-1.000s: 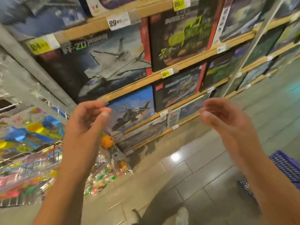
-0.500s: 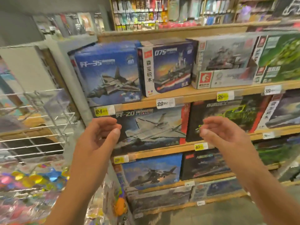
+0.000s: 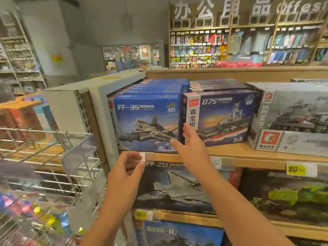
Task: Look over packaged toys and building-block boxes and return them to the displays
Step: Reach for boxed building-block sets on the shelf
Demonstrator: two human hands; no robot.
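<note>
On top shelf (image 3: 248, 153), three front boxes: blue jet box (image 3: 147, 121), ship box (image 3: 221, 119), grey box (image 3: 292, 121), right hand (image 3: 191, 141) grip open between jet and ship boxes, left hand (image 3: 127, 171) pinching shelf-edge price tag (image 3: 142, 157).

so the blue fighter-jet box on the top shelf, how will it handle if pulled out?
The blue jet box looks like stiff printed cardboard, so it should hold its shape. It stands upright with more boxes behind it and the ship box close beside, so it may drag on its neighbour. Its glossy face could be slippery to the right hand, which is open near its edge.

Blue jet box (image 3: 147, 121) — grey tank box (image 3: 292, 118), yellow tag (image 3: 296, 169).
</note>
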